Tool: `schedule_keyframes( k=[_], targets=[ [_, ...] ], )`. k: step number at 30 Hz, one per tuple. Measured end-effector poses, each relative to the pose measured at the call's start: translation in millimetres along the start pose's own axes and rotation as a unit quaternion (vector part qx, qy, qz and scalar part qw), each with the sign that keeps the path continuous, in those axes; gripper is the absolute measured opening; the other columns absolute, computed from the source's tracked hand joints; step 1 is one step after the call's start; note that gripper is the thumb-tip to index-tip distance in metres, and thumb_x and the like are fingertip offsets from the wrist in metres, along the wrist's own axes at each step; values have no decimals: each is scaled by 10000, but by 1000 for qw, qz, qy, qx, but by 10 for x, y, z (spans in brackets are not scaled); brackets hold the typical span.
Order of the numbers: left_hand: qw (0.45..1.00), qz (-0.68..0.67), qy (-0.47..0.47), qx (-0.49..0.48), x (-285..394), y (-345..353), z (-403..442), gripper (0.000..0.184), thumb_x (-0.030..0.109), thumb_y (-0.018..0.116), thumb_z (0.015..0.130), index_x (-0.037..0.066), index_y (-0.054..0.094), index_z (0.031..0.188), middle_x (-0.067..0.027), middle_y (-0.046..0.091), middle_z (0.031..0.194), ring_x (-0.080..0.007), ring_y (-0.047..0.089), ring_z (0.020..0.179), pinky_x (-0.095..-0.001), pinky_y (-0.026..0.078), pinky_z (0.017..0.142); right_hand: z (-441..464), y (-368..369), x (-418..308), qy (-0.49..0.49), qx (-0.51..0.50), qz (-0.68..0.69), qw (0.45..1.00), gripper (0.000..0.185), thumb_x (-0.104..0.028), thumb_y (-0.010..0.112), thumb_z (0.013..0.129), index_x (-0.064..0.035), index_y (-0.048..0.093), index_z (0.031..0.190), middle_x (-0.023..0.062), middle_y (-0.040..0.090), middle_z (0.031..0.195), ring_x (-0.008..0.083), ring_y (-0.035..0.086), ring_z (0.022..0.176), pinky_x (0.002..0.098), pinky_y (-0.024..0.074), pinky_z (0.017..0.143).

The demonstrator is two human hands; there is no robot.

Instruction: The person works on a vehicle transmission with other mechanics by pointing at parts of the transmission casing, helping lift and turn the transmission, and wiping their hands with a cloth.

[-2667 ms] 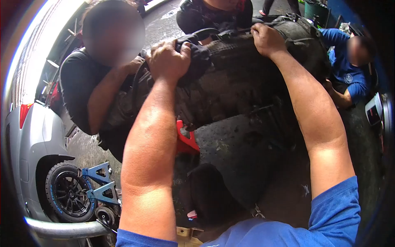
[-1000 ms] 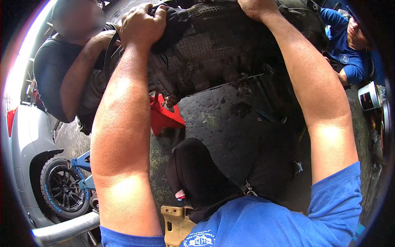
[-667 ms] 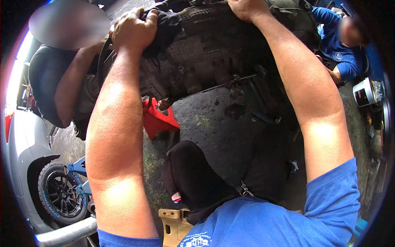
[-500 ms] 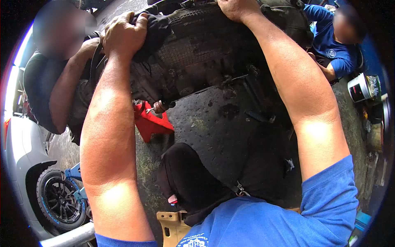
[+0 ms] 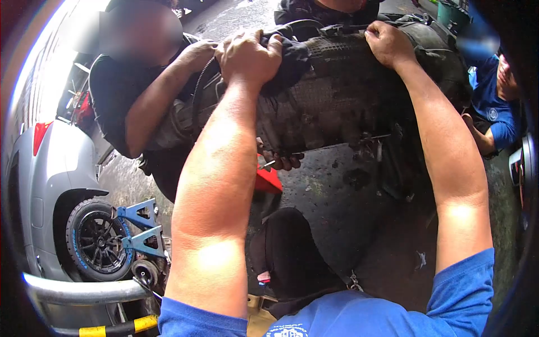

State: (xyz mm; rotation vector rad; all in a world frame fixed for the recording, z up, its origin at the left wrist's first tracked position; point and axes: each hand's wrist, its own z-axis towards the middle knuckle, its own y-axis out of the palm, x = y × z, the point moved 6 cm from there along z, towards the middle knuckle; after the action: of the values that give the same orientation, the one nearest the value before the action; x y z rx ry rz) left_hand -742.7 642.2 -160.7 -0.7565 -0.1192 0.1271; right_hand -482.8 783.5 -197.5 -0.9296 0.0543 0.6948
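Observation:
A large, greasy, ribbed casing that looks like a vehicle transmission [image 5: 325,90] lies across the upper middle of the view. My left hand [image 5: 250,56] is closed over a black cloth [image 5: 289,64] on its upper left part; some fingertips are hidden. At the top edge, further right, my right hand [image 5: 390,46] is curled against the casing, its fingers partly out of sight. Below the casing, a co-worker's dark-smudged hand [image 5: 287,162] is near a small silver tool [image 5: 267,164], probably a wrench.
One co-worker [image 5: 115,106] leans in from the left, another [image 5: 497,115] crouches at right, and a third [image 5: 328,11] is beyond the casing. A red stand [image 5: 269,181] is underneath. Blue jack stands [image 5: 143,241], a wheel [image 5: 98,241] and a silver car [image 5: 56,185] are at left.
The view has turned left and up, so everything appears further right and lower. The third person beyond the casing has come into view. Both my hands keep about the same places on it.

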Motion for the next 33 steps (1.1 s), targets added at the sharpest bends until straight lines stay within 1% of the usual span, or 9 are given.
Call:
schedule_keyframes(
  k=[3,6,19,22,24,26,28,29,33],
  targets=[
    [1000,-11,6,6,-38,38,4,500,514,551,828,121,666,1115,-119,618,1181,-303,505,1196,-447,283,1065,-6,127,88,35,-13,-37,999,276,-357,520,926,-167,655,1074,93,696,989,297,667,946,457,530,829],
    [1000,-15,-1,0,-21,31,5,513,512,558,824,118,659,1137,-104,616,1192,-288,490,1214,-440,273,1074,-14,83,68,33,6,-15,999,254,-318,555,892,-116,654,1009,114,691,955,323,652,914,420,511,809],
    [1000,-2,-9,0,-8,21,-6,512,513,539,839,123,660,1146,-87,622,1186,-281,492,1213,-448,273,1071,-20,66,60,30,14,-1,999,253,-330,564,886,-115,657,981,117,689,920,321,649,896,417,506,804],
    [1000,-4,-8,-5,-20,33,6,519,520,534,839,123,663,1148,-93,616,1202,-285,489,1219,-463,277,1072,-18,10,-11,10,-17,15,1000,258,-336,567,883,-119,659,988,121,689,932,328,649,906,421,506,809],
    [1000,8,-4,2,-37,56,13,528,527,533,837,122,666,1150,-101,615,1208,-293,494,1221,-485,287,1068,-6,10,-4,0,0,0,1000,263,-339,567,880,-126,662,1003,127,689,952,335,645,926,429,505,817],
    [999,32,8,17,-41,58,15,534,536,534,835,117,676,1132,-133,637,1165,-325,551,1152,-478,367,1019,-11,-7,-25,4,0,-15,1000,286,-366,568,872,-145,664,1025,132,687,966,338,643,943,440,502,826],
    [999,29,10,18,-57,74,28,534,536,541,833,116,672,1134,-150,642,1146,-336,566,1126,-473,396,992,-37,-47,-67,23,-15,-26,999,309,-392,558,862,-159,674,1029,134,687,978,336,646,948,443,508,839],
    [999,28,14,18,-54,77,30,530,534,543,833,116,669,1134,-154,642,1145,-339,567,1124,-477,398,988,-119,-228,-180,62,-2,-30,998,281,-331,567,822,-122,690,965,149,694,944,332,653,937,437,500,846],
    [999,33,15,13,-53,80,33,528,539,533,844,125,656,1148,-142,627,1183,-345,544,1151,-480,374,1004,-93,-186,-131,55,-10,1,998,274,-319,551,829,-114,689,948,156,693,938,337,652,938,455,497,851]
  ],
)
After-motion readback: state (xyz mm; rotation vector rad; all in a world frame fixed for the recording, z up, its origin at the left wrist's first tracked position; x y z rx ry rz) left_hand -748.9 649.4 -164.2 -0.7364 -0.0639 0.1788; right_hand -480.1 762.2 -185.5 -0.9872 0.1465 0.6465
